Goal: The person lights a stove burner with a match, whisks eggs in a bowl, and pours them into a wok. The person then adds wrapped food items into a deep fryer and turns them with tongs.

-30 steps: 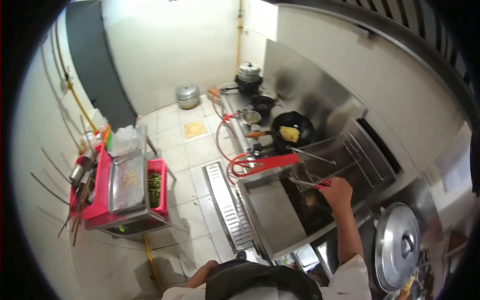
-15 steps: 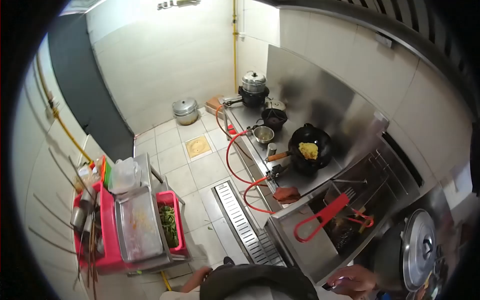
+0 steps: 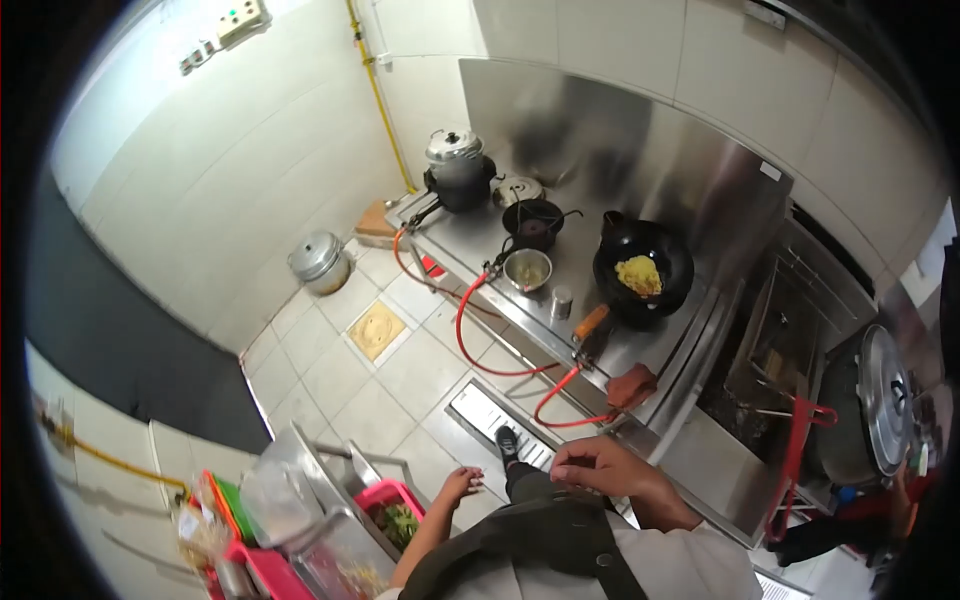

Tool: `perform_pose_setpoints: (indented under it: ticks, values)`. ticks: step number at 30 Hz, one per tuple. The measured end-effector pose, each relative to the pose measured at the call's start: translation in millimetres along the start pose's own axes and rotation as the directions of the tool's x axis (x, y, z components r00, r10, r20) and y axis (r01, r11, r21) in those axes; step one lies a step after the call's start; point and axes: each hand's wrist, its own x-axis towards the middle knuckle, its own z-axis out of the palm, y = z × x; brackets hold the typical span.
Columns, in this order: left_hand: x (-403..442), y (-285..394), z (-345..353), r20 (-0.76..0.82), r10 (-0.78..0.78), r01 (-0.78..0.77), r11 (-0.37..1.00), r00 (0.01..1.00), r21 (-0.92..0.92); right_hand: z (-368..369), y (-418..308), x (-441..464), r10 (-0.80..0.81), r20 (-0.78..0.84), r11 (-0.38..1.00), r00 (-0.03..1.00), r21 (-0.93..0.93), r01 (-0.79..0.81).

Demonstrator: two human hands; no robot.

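Left hand: the left hand [image 3: 461, 485] is partly open, its fingers apart and slightly bent, held in the air over the floor; the fingers stand clear of everything around.
Right hand: the right hand [image 3: 608, 467] is loosely curled in front of the apron [image 3: 530, 535], back of the hand upward; its palm is hidden, so I cannot tell whether the fingers close on anything.
Between the hands: a clear gap, with a black shoe [image 3: 507, 441] and a slotted drain grate [image 3: 478, 407] beyond it.
Wok: the black wok [image 3: 678, 280] stands on the steel counter, well beyond the right hand and untouched by it; its wooden handle [image 3: 592, 322] points back toward that hand.
Yellow food: a heap of yellow food [image 3: 639, 274] lies in the wok, the same way off from the right hand.
Counter edge: a reddish-brown lump [image 3: 631, 387], material unclear, sits just beyond the right hand.
Red handle: a long red handle [image 3: 797, 455] stands to the right of the right hand, well apart.
Pink basket: the pink basket [image 3: 378, 492] with green vegetables [image 3: 397, 522] is near the left hand, on its outer side.
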Motion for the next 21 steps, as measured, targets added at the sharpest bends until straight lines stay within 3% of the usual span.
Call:
perform_pose_setpoints:
  ticks: [4, 5, 8, 10, 11, 12, 15, 18, 19, 21]
  values:
    - [69.3, 57.2, -52.1, 0.097, -0.072, 0.071, 0.997, 0.993, 0.018, -43.5, -1.5, 149.6, -0.053, -0.014, 0.994, 0.998, -0.095, 0.052]
    - [93.7, 65.4, -74.8, 0.157, 0.038, -0.034, 0.999, 0.987, -0.027, -55.6, 0.7, 194.6, -0.044, -0.042, 0.991, 0.998, -0.126, 0.038]
    - [171.9, 72.5, -170.7, 0.190, 0.180, -0.179, 0.984, 0.965, -0.024, -95.2, 2.1, 336.7, -0.091, -0.246, 0.852, 0.965, -0.521, -0.053]
    - [156.3, 155.2, -197.1, 0.006, 0.127, -0.114, 0.867, 0.992, 0.485, -98.5, -27.7, 405.6, -0.331, -0.383, 0.629, 0.862, -0.771, -0.100]
    - [157.4, 196.2, -206.1, -0.151, -0.039, 0.046, 0.998, 0.988, 0.043, -102.9, -43.3, 434.9, -0.258, -0.401, 0.634, 0.879, -0.757, -0.159]
    - [183.6, 200.1, -237.6, -0.149, -0.104, 0.077, 0.982, 0.983, -0.175, -107.6, -51.8, 462.0, -0.175, -0.401, 0.626, 0.899, -0.750, -0.212]
    - [223.7, 263.7, -290.2, -0.262, -0.080, -0.008, 0.948, 0.962, -0.317, -128.2, -63.8, 533.2, 0.100, -0.398, 0.529, 0.912, -0.755, -0.388]
    - [281.2, 316.0, -328.1, -0.353, -0.202, -0.010, 0.857, 0.914, -0.516, -171.8, -15.7, 582.0, 0.171, -0.546, 0.444, 0.820, -0.701, -0.559]
    - [305.1, 334.4, -337.3, -0.354, -0.271, 0.040, 0.839, 0.895, -0.542, -193.6, 13.7, 590.2, 0.157, -0.631, 0.424, 0.760, -0.652, -0.629]
    - [365.3, 352.6, -362.3, -0.237, -0.268, 0.139, 0.883, 0.934, -0.449, -239.0, 57.8, 595.1, 0.283, -0.823, 0.318, 0.493, -0.405, -0.857]
